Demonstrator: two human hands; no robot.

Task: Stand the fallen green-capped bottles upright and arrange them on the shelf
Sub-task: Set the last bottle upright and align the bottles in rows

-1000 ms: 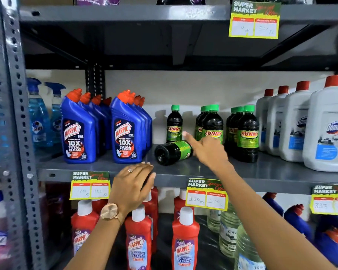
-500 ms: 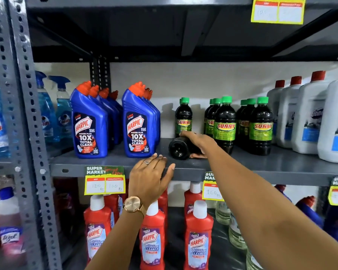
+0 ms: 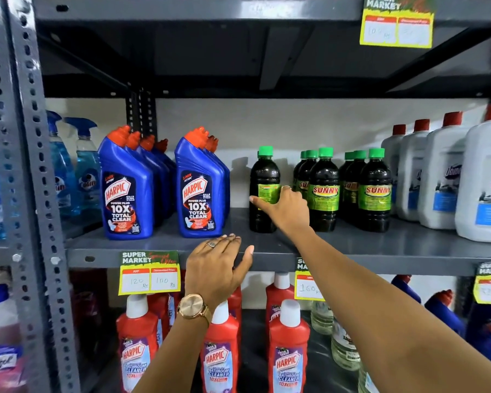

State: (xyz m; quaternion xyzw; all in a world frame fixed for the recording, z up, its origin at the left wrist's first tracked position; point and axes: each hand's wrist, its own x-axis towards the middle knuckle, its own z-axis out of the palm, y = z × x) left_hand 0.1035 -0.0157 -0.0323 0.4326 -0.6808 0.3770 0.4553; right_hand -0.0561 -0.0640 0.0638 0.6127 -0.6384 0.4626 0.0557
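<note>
A dark green-capped bottle (image 3: 262,177) stands upright on the grey middle shelf (image 3: 408,245), its label turned partly away. My right hand (image 3: 284,207) is wrapped around its lower half from the right, thumb across the front. To its right stand two upright rows of the same Sunny bottles (image 3: 323,191), (image 3: 376,191), each several deep. My left hand (image 3: 219,262) lies flat on the shelf's front lip with nothing in it, a watch on the wrist. No bottle lies on its side in view.
Blue Harpic bottles (image 3: 128,194) in two rows stand left of the held bottle, with a gap between. White jugs (image 3: 442,177) fill the right end. Blue spray bottles (image 3: 82,171) sit far left behind the upright post (image 3: 26,165). Red Harpic bottles (image 3: 288,355) line the shelf below.
The bottle that lay on its side is now upright under my right hand. My left hand has stayed on the shelf edge. The camera has moved closer.
</note>
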